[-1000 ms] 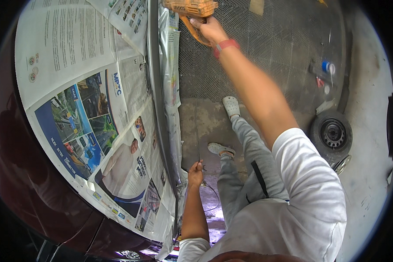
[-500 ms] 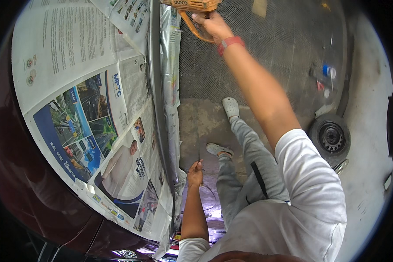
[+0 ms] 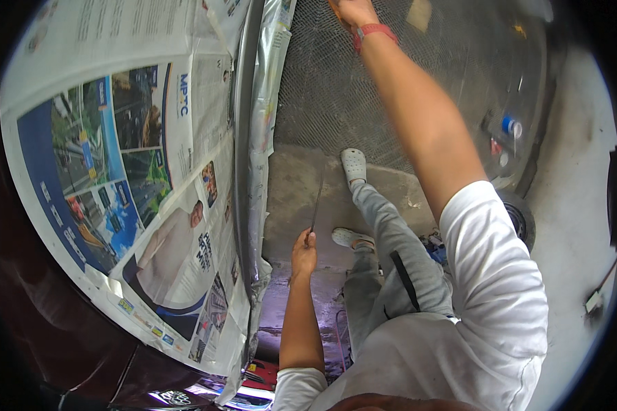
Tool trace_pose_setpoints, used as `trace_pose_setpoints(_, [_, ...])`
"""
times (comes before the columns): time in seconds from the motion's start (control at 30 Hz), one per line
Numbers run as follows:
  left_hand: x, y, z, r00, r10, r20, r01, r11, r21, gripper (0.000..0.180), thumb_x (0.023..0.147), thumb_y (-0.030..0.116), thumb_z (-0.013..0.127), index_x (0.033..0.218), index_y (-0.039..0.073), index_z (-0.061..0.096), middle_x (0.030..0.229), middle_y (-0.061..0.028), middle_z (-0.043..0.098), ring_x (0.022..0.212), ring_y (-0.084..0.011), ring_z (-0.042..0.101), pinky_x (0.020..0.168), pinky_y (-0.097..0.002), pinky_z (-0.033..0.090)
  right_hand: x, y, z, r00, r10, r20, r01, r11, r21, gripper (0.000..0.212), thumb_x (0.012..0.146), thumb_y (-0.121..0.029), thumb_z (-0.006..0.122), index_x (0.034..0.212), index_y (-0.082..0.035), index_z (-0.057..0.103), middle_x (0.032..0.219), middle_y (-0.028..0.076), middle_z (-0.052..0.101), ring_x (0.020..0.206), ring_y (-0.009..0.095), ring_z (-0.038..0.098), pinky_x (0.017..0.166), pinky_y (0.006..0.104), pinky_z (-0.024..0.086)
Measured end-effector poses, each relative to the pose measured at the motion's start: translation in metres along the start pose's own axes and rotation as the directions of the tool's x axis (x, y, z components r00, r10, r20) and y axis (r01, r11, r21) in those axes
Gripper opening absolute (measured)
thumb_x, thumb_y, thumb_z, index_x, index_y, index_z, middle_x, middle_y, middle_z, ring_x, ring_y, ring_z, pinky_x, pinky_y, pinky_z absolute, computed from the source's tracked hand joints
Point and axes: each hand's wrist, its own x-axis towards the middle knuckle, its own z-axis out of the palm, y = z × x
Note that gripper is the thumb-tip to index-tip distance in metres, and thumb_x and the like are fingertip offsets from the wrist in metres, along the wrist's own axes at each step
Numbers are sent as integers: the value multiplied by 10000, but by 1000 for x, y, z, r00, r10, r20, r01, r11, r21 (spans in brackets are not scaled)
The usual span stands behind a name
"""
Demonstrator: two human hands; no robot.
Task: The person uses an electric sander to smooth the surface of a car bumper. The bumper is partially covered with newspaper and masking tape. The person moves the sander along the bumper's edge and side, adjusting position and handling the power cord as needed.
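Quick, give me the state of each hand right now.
Left hand: closed on a thin dark rod.
Right hand: at the top edge, mostly cut off; grip cannot be told.

Papered panel point(image 3: 137, 178) left, open floor point(image 3: 322, 185) right

I see printed newspaper sheets point(image 3: 123, 171) at left w/ blue, green & white colour photos, over a dark maroon body panel point(image 3: 55, 329). Far: grey mesh-pattern floor mat point(image 3: 336, 89). Red wristband point(image 3: 371, 31), white T-shirt point(image 3: 473, 322), grey trousers point(image 3: 397, 253), white clogs point(image 3: 353, 164).
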Motion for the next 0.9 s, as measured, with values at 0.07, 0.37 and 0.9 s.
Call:
trace_pose_setpoints(0.07, [0, -12, 11, 1000, -8, 11, 8, 1000, -22, 401, 1053, 350, 553, 1367, 114, 629, 1305, -176, 673, 1209, -348, 642, 1039, -415, 482, -18, 12, -2, 997, 29, 74, -18, 988, -155, 514, 950, -175, 709, 1424, -47, 557, 1369, 148, 640, 1285, 268, 583, 1093, 373, 440])
trace_pose_setpoints(0.37, [-58, -90, 68, 996, -71, 53, 78, 985, -152, 410, 1034, 385, 584, 1350, 132, 647, 1266, -161, 694, 1196, -316, 651, 1022, -408, 487, -167, 92, -27, 923, 128, 362, 3, 940, -341, 674, 887, -373, 779, 1429, -47, 547, 1399, 204, 627, 1340, 362, 565, 1102, 420, 444])
trace_pose_setpoints(0.9, [-268, -311, 281, 936, -345, -70, 238, 765, -599, 354, 1028, 375, 604, 1262, 125, 695, 1095, -138, 739, 1020, -286, 702, 889, -391, 528, -652, 135, -23, 528, 329, 783, 270, 809, -522, 824, 883, -423, 735, 1557, -101, 386, 1351, 164, 669, 1277, 356, 616, 1091, 577, 373])
